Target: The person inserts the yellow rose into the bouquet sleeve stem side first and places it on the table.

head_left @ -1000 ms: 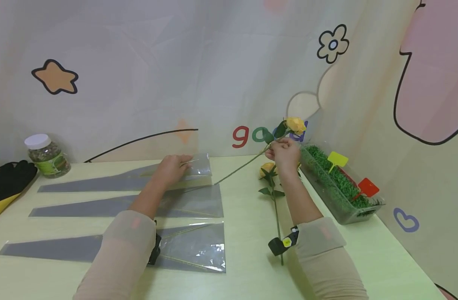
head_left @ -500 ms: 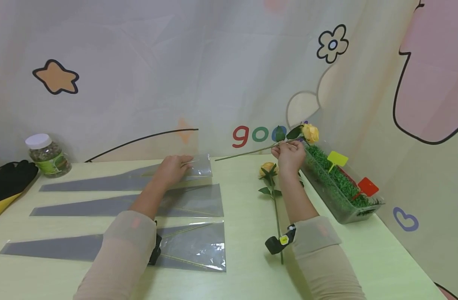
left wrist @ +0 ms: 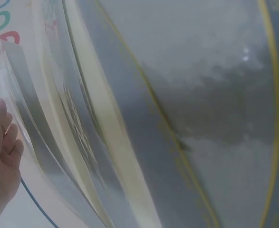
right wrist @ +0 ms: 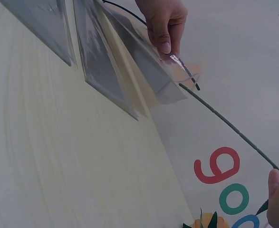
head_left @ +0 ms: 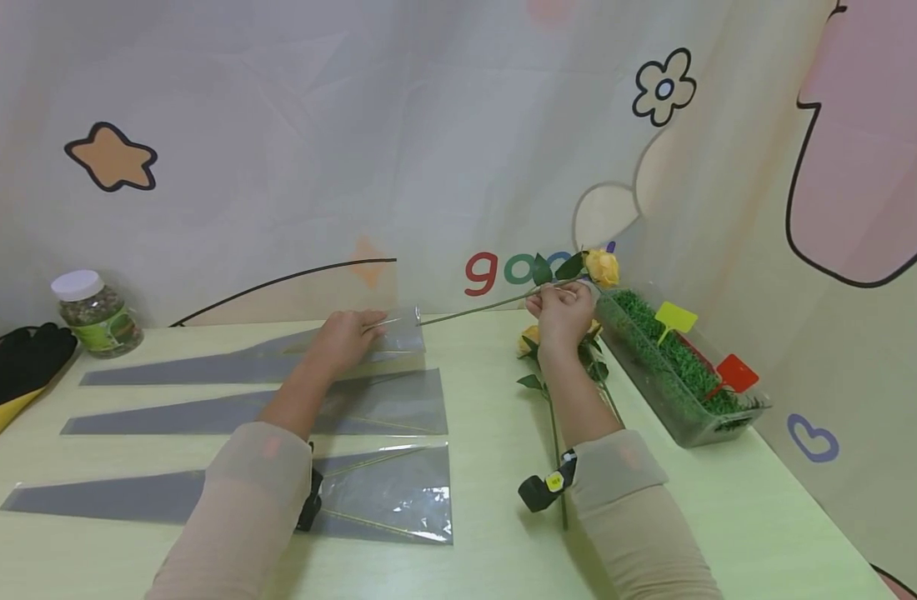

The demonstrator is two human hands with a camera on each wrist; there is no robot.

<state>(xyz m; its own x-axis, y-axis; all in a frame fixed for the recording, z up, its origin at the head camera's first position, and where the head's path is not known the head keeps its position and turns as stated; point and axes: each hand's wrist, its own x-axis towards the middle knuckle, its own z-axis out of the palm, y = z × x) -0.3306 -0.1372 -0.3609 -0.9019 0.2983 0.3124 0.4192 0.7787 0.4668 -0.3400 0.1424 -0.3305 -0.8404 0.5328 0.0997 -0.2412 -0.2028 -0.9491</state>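
My right hand [head_left: 566, 318] pinches the green stem of a yellow artificial rose [head_left: 603, 267] just below its leaves. The stem runs leftward, nearly level, and its cut end meets the mouth of the farthest clear tapered flower sleeve [head_left: 408, 335]. In the right wrist view the stem [right wrist: 225, 121] tip lies at the sleeve's lifted edge; whether it is inside I cannot tell. My left hand [head_left: 343, 342] pinches the upper film of that sleeve near the mouth, holding it raised. In the left wrist view, the left hand [left wrist: 4, 156] shows at the left edge.
Two more sleeves, a middle one [head_left: 166, 412] and a near one [head_left: 398, 487], lie flat on the table. Yellow roses [head_left: 529, 340] lie under my right forearm, partly hidden. A planter of artificial grass [head_left: 676, 367] stands right. A lidded jar [head_left: 98, 315] and black-yellow gloves [head_left: 23, 367] sit left.
The rose stem has swung up from a slant to nearly level, its tip first rising off the middle sleeve, then moving left to the farthest sleeve's mouth. My left hand has stayed put.
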